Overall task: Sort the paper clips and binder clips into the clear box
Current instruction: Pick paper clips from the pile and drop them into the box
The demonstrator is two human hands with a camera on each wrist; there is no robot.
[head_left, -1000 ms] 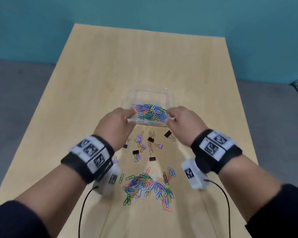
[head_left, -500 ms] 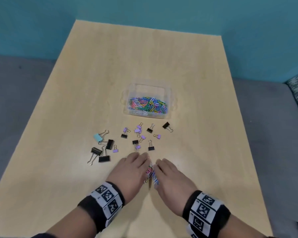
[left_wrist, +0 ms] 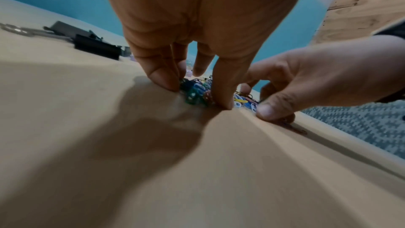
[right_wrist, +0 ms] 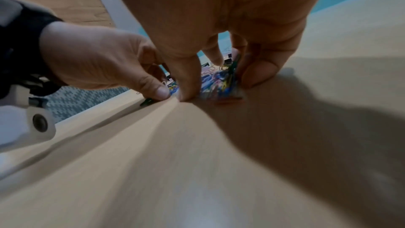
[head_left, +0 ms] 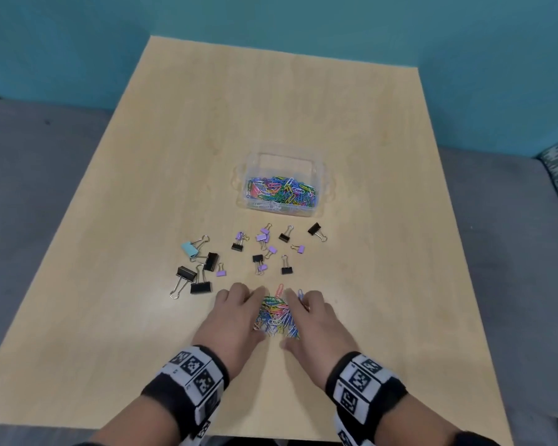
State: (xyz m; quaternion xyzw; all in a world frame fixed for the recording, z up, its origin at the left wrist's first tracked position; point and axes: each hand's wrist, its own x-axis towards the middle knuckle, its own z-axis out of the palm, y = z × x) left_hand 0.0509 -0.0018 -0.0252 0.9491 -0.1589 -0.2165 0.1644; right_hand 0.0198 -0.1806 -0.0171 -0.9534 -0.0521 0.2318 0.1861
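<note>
**Two hands around a pile of paper clips**

The pile of paper clips [head_left: 276,315] is hemmed in by the left hand [head_left: 232,320] and the right hand [head_left: 316,326]. Fingers are bent, tips pressed on the table [head_left: 142,220] against the pile; nothing is lifted. Binder clips [head_left: 258,249] are spread between the pile and the clear box [head_left: 322,188], where more clips are kept.
</note>
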